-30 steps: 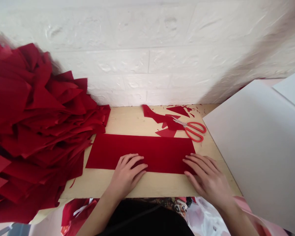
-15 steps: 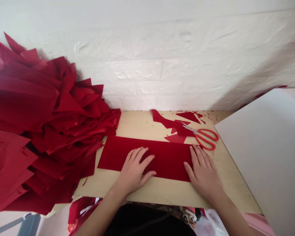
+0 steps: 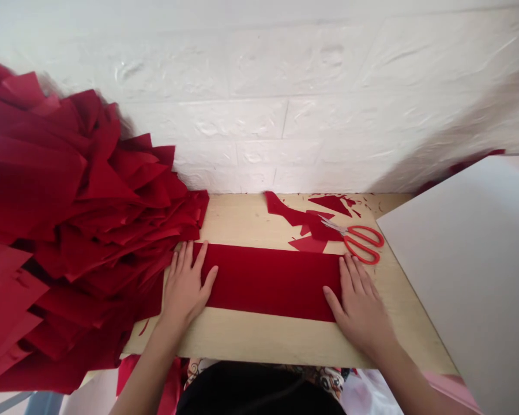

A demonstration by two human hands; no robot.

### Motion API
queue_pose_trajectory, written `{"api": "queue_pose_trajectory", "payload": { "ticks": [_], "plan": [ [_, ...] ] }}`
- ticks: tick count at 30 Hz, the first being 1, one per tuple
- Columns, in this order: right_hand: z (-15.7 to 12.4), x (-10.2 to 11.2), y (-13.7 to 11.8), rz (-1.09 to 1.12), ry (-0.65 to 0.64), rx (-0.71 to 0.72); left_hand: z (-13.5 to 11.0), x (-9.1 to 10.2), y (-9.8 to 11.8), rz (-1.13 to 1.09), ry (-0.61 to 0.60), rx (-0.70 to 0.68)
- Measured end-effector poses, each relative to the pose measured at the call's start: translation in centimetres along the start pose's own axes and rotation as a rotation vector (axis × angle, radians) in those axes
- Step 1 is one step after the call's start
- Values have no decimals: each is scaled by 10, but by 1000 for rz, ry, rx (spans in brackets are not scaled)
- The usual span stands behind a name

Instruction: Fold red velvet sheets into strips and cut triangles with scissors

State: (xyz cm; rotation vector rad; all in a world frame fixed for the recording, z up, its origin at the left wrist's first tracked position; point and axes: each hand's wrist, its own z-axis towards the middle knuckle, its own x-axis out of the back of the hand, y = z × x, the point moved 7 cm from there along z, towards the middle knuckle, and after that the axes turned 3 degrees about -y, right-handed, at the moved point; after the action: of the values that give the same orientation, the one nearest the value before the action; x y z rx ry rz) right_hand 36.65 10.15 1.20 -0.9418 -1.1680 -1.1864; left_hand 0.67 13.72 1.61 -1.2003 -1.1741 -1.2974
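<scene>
A long strip of dark red velvety felt [image 3: 272, 282] lies flat across the pale wooden table [image 3: 251, 340]. My left hand [image 3: 185, 285] rests at the strip's left end with its fingers spread, and that end is hidden under the hand. My right hand [image 3: 360, 305] lies flat on the right end, fingers apart. Neither hand grips anything. Just beyond the strip sit red-handled scissors [image 3: 358, 243], closed, on some cut red scraps [image 3: 300, 216].
A large heap of cut red felt pieces [image 3: 82, 213] fills the left side, close to my left hand. A white board [image 3: 458, 276] leans in at the right. A white brick-textured wall [image 3: 259, 98] backs the table. Red cloth [image 3: 130, 374] shows below the front edge.
My left hand has slid left from the middle of the strip to its left end. My right hand has barely moved, and the view has shifted slightly.
</scene>
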Motion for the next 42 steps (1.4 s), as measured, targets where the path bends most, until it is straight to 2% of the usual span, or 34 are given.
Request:
{"api": "queue_pose_trajectory", "payload": {
  "ticks": [42],
  "plan": [
    [0,-7,6,18,-88,-42,0,0,1,-14,-6,-20]
  ]
}}
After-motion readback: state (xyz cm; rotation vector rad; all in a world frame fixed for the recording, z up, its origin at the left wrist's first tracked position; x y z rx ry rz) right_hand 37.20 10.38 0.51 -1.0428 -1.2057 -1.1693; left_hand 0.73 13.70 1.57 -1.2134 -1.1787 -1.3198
